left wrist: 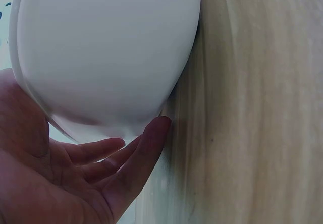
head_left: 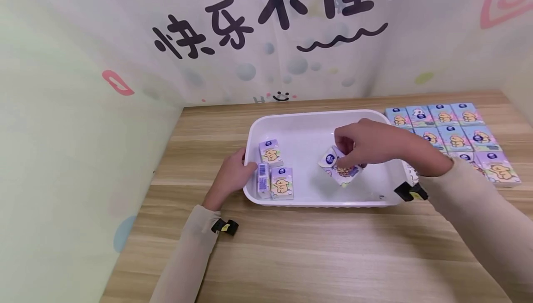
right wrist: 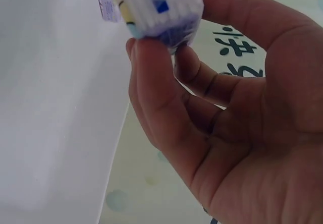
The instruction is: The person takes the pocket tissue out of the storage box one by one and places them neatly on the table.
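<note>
A white plastic basin (head_left: 301, 132) stands on the table. My left hand (head_left: 233, 173) holds its left end, thumb over the rim and fingers along the outer wall (left wrist: 111, 47). Over the basin's right half, my right hand (head_left: 372, 142) pinches a purple-and-white tissue pack (head_left: 330, 160), tilted, between thumb and fingers. The right wrist view shows one end of this pack (right wrist: 164, 7) at the fingertips. At the basin's left end, two tissue packs lie face up, one behind (head_left: 270, 152) and one in front (head_left: 282, 185). A third pack (head_left: 263, 180) stands on edge against the left wall.
Right of the basin, several tissue packs lie in rows, blue ones (head_left: 457, 139) behind and purple ones (head_left: 498, 169) in front. My right forearm partly covers them. A printed cloth (head_left: 250, 76) hangs behind the wooden table (head_left: 316, 247), and a pale wall (head_left: 75, 132) rises at the left.
</note>
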`<action>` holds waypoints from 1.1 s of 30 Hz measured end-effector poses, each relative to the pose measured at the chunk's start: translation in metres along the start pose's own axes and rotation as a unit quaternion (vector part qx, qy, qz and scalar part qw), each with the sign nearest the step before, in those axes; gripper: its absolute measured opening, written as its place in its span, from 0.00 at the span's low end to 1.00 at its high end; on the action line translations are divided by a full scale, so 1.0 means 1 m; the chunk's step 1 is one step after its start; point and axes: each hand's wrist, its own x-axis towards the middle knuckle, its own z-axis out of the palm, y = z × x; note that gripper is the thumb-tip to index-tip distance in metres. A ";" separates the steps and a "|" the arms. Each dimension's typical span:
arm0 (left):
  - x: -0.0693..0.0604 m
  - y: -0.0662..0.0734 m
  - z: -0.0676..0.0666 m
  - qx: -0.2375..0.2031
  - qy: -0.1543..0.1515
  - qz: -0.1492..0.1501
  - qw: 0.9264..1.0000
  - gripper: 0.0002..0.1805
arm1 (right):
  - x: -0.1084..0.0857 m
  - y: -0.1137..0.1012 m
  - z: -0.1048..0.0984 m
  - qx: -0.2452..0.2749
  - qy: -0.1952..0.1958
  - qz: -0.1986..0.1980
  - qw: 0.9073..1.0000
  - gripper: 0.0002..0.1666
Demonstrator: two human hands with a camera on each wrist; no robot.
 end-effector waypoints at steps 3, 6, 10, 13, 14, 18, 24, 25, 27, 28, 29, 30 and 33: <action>0.000 0.000 0.000 0.000 0.000 -0.001 1.000 0.36 | -0.010 0.007 -0.002 0.020 0.011 0.004 1.000 0.18; 0.000 -0.001 0.000 0.000 0.001 -0.003 1.000 0.36 | -0.021 0.012 -0.003 0.046 0.016 0.011 0.999 0.18; 0.000 -0.001 0.000 0.003 0.002 -0.003 1.000 0.36 | -0.033 0.019 -0.003 0.064 0.027 0.020 0.997 0.17; 0.000 -0.001 0.000 0.005 0.001 -0.003 1.000 0.36 | -0.042 0.025 -0.002 0.072 0.036 0.024 0.997 0.18; 0.000 -0.001 0.000 0.005 0.001 -0.003 1.000 0.36 | -0.045 0.027 -0.002 0.074 0.038 0.027 0.996 0.18; 0.000 -0.001 0.000 0.003 -0.002 -0.001 1.000 0.35 | -0.058 0.038 0.001 0.082 0.047 0.040 0.995 0.19; 0.000 -0.001 0.000 0.002 -0.004 0.000 1.000 0.35 | -0.082 0.057 0.010 0.085 0.074 0.057 0.992 0.20; 0.001 -0.001 0.000 0.002 -0.003 -0.001 1.000 0.35 | -0.086 0.060 0.012 0.085 0.078 0.061 0.991 0.20; 0.002 -0.002 0.001 0.003 -0.003 -0.001 1.000 0.35 | -0.093 0.065 0.015 0.087 0.082 0.073 0.990 0.20; 0.002 -0.003 0.001 0.002 -0.003 -0.002 1.000 0.35 | -0.097 0.068 0.017 0.087 0.083 0.078 0.990 0.20; 0.002 -0.003 0.001 0.002 -0.003 -0.003 1.000 0.35 | -0.101 0.071 0.018 0.085 0.084 0.084 0.989 0.20; 0.002 -0.003 0.001 0.002 -0.004 -0.003 1.000 0.35 | -0.104 0.074 0.020 0.085 0.084 0.090 0.989 0.20; 0.003 -0.003 0.001 0.001 -0.005 -0.006 1.000 0.35 | -0.117 0.082 0.025 0.092 0.086 0.108 0.986 0.20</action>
